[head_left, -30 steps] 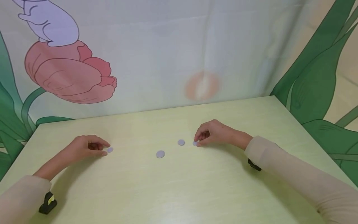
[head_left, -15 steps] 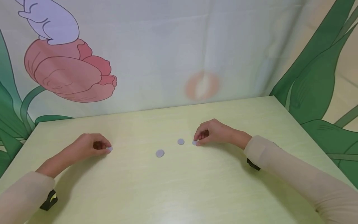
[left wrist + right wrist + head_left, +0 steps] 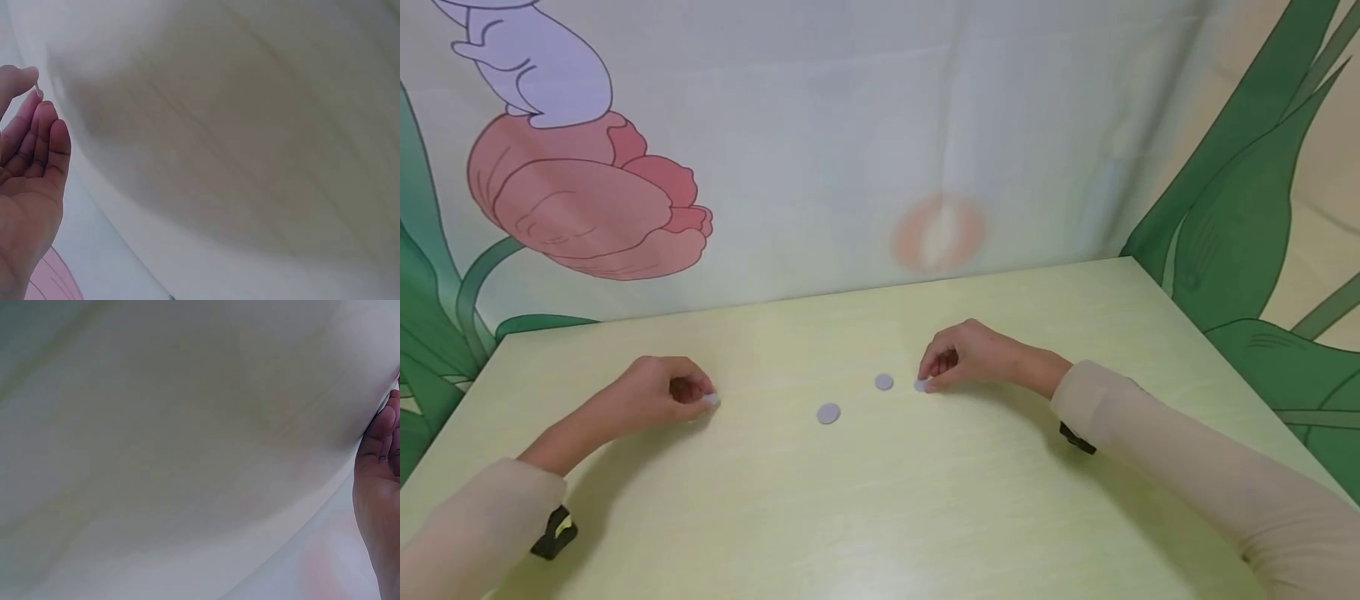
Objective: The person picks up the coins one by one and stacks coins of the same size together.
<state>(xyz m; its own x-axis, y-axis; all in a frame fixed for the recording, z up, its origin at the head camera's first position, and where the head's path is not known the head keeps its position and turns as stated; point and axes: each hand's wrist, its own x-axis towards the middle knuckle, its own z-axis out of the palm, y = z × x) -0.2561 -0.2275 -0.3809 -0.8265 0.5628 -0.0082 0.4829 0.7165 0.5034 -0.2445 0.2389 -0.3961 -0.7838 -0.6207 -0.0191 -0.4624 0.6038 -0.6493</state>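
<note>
Between thumb and fingertip my left hand point(image 3: 662, 392) pinches a small pale lavender disc point(image 3: 711, 400), above the left part of the table. The left wrist view shows this disc point(image 3: 39, 92) edge-on in the pinch. My right hand point(image 3: 966, 357) holds thumb and fingertips at another such disc point(image 3: 920, 386), low at the tabletop, its right part covered by the fingers. In the right wrist view that hand point(image 3: 378, 456) is cut off at the frame edge. Two more discs lie flat between the hands: one point(image 3: 883, 382) close to the right hand, one point(image 3: 828, 413) nearer the middle.
The pale yellow-green table point(image 3: 850, 517) reaches back to a hanging cloth point(image 3: 820, 167) printed with a flower, an animal and leaves. A black strap piece point(image 3: 555, 533) shows under the left sleeve, another point(image 3: 1077, 439) under the right.
My left hand closed its thumb and finger on the left disc and carried it a little to the right. The right hand and the two middle discs stayed put.
</note>
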